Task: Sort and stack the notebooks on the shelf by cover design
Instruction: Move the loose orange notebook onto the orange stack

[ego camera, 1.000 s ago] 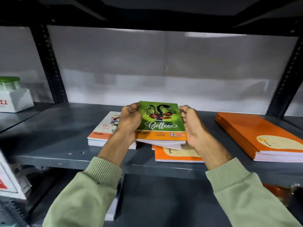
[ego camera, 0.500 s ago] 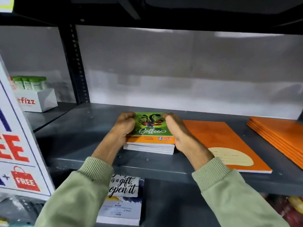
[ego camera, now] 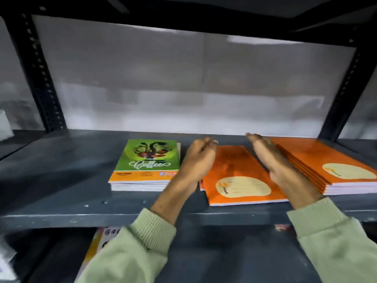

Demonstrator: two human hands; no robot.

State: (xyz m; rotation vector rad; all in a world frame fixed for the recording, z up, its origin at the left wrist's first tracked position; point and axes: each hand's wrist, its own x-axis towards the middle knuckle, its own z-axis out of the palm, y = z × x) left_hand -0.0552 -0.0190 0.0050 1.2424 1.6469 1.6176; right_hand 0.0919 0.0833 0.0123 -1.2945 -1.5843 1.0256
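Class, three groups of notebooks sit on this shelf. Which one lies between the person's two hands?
The loose orange notebook in the middle, between the left hand and right hand. The green Coffee stack and tall orange stack lie outside them.

A white box (ego camera: 5, 124) is at the far left edge, blurred. Below the shelf lies a printed booklet (ego camera: 106, 234), mostly hidden.

Both hands have let go of the green "Coffee" notebook stack (ego camera: 145, 164), which half a second ago they pressed from either side and which a second ago was still held up off the shelf. The left hand (ego camera: 199, 158), loosely curled, and the right hand (ego camera: 269, 158), flat and open, have shifted rightward to flank the single orange notebook (ego camera: 238, 176). The view has swung right too, bringing the orange notebook pile (ego camera: 330, 166) fully in.
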